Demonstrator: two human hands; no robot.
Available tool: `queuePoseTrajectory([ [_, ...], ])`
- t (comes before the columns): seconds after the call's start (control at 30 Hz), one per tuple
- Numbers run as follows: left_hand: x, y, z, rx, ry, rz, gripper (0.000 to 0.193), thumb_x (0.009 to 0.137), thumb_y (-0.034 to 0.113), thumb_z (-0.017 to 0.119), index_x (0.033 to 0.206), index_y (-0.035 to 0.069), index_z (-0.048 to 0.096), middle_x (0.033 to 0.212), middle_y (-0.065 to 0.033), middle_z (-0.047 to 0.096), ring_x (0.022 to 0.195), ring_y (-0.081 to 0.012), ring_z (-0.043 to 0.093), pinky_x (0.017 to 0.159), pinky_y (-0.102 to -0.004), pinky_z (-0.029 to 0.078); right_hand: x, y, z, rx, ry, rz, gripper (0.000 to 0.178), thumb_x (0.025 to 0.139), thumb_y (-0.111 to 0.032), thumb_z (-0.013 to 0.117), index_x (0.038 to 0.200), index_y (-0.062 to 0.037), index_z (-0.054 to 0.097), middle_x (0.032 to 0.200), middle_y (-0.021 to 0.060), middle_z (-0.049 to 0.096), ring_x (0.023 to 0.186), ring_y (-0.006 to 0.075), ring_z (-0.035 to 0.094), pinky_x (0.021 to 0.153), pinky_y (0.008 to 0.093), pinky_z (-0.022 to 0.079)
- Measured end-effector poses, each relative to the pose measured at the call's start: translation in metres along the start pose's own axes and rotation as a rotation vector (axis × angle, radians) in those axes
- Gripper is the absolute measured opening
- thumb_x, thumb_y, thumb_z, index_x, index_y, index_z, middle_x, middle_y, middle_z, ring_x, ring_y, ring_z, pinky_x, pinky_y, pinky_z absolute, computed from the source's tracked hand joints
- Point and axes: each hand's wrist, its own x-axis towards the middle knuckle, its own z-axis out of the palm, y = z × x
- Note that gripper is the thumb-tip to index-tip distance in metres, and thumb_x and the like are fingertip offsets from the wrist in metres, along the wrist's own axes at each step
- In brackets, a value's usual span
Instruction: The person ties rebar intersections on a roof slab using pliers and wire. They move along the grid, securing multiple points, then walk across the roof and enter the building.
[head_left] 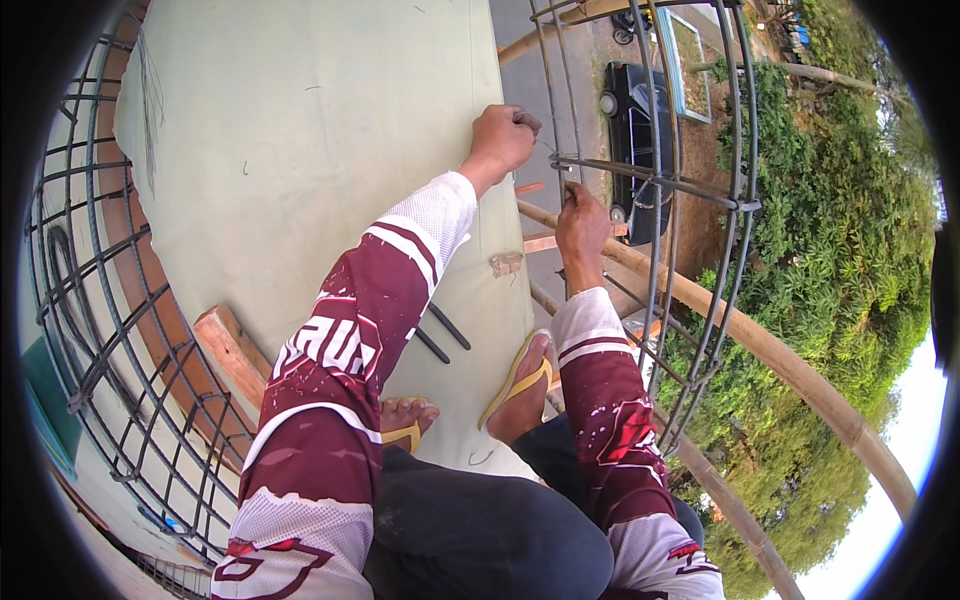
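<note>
My left hand (505,138) is closed, fingertips pinched on a thin tie wire (546,148) that runs to a corner of the rebar cage (652,180). Just below that corner, my right hand (582,232) is also closed, its fingertips against the end of a steel bar. Whatever lies between those fingers is too small to make out. Two dark tool handles (446,330) rest on the pale board (300,150) beside my left forearm, which covers the rest of the tool.
Another rebar cage (110,270) curves along the left, near a wood block (232,350). Bamboo poles (760,345) cross at the right, above a drop to the ground with a black car (637,150). Loose wire bits lie on the board. My feet wear yellow flip-flops (520,385).
</note>
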Motion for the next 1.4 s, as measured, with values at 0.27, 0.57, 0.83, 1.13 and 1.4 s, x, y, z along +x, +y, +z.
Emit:
queuePoseTrajectory([
  [0.27,-0.008,0.001,-0.002,-0.175,-0.061,-0.043,0.031,0.092,0.0,0.047,0.114,-0.012,0.065,0.106,-0.0176,0.069,0.096,-0.0219,0.069,0.083,-0.0317,0.058,0.017,0.024,0.004,0.609,-0.419,0.491,0.026,0.093,-0.005,0.049,0.111,0.0008,0.067,0.1,0.0071,0.073,0.085,0.0192,0.07,0.067,0.0343,0.053],
  [0.57,-0.011,0.001,0.0,-0.194,-0.021,-0.024,0.031,0.092,-0.001,0.045,0.114,-0.013,0.063,0.106,-0.0194,0.069,0.095,-0.0232,0.07,0.085,-0.0324,0.058,0.026,-0.029,-0.017,0.576,-0.493,0.568,0.041,0.084,-0.006,0.051,0.122,0.0049,0.06,0.113,0.0187,0.067,0.106,0.0294,0.062,0.085,0.0418,0.046],
  [0.83,-0.014,-0.004,0.003,-0.037,-0.019,0.064,0.027,0.092,-0.002,0.044,0.108,-0.011,0.064,0.098,-0.0178,0.07,0.088,-0.0203,0.07,0.079,-0.0308,0.059,-0.018,-0.056,-0.014,-0.077,-0.02,0.006,0.037,0.083,-0.01,0.058,0.117,0.0033,0.064,0.092,0.0191,0.067,0.095,0.038,0.061,0.088,0.0486,0.045],
  [1.13,-0.015,0.002,0.002,-0.089,-0.009,0.016,0.023,0.092,0.0,0.046,0.104,-0.011,0.063,0.096,-0.0177,0.07,0.086,-0.0207,0.071,0.077,-0.0309,0.059,0.0,-0.081,-0.018,-0.15,-0.391,0.291,0.04,0.091,-0.017,0.051,0.127,-0.001,0.057,0.101,0.0287,0.068,0.099,0.0439,0.067,0.086,0.0552,0.049],
  [1.4,-0.015,0.002,0.005,-0.093,-0.032,0.031,0.025,0.091,-0.002,0.044,0.106,-0.011,0.062,0.1,-0.0199,0.069,0.089,-0.023,0.071,0.079,-0.0325,0.06,-0.003,-0.055,0.016,0.147,-0.291,0.344,0.041,0.091,-0.016,0.055,0.131,-0.0053,0.057,0.106,0.0281,0.068,0.102,0.0462,0.064,0.088,0.053,0.049],
])
